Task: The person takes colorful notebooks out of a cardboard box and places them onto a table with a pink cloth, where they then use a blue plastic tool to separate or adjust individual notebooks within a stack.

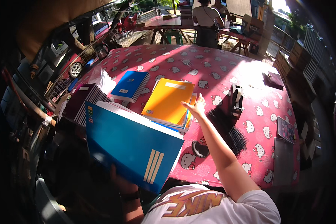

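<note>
A thick stack of large blue notebooks is tilted up at the near left, its cover facing me. My left hand, partly in shadow, grips its lower edge; most of the fingers are hidden. Beyond it lies a pile of notebooks with a yellow notebook on top. My right hand is at this pile's right edge, thumb and fingers apart, holding nothing. Whether its thumb touches the yellow cover, I cannot tell. Behind the blue stack sits a smaller pile of blue notebooks.
A pink patterned cloth covers the table. Dark notebooks and a clear plastic bag lie at left. Right of my forearm are a black tape dispenser and black coil-like strips. A person stands at a far table.
</note>
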Available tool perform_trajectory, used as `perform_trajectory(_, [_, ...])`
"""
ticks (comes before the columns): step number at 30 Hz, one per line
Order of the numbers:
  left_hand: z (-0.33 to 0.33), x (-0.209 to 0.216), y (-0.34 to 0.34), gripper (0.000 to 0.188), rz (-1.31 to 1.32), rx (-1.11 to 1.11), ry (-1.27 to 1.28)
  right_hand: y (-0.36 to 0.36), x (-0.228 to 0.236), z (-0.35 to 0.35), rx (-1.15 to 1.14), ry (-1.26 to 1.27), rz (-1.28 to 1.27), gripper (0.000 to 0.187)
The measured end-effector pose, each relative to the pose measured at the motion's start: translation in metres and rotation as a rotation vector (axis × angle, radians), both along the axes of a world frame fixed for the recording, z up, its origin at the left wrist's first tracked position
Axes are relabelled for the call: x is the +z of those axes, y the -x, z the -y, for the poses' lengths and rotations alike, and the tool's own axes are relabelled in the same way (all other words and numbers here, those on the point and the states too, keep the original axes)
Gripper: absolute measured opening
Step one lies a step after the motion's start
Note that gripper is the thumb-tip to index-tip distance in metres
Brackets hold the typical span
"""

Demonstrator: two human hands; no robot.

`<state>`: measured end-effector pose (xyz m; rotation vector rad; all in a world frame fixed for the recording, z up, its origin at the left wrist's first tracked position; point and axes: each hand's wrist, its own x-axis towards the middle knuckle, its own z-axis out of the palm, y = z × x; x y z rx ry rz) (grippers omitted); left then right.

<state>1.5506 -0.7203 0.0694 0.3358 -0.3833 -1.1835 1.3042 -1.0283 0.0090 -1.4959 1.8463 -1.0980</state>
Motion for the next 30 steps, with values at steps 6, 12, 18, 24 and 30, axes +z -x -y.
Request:
perform_trajectory(6, [0.114,0.034,0.016,0.038,-0.069,-0.243,0.176,0.064,-0.029,-0.077,-0.001,0.239,0.4,0.047])
perform_trajectory(12, [0.235,0.031,0.056,0.044,-0.284,-0.347,0.224,0.102,-0.014,-0.179,0.169,0.001,0.714,0.024])
perform_trajectory(18, [0.268,-0.033,0.106,0.056,0.114,0.025,-0.44,0.163,-0.022,-0.291,-0.228,0.046,0.838,0.023])
perform_trajectory(24, [0.273,-0.032,0.102,0.078,0.339,0.044,-0.527,0.193,-0.031,-0.396,-0.471,0.147,0.903,0.02])
perform_trajectory(30, [0.276,0.006,0.085,0.076,0.209,0.145,-0.788,0.22,-0.026,-0.502,-0.644,0.137,0.763,0.02])
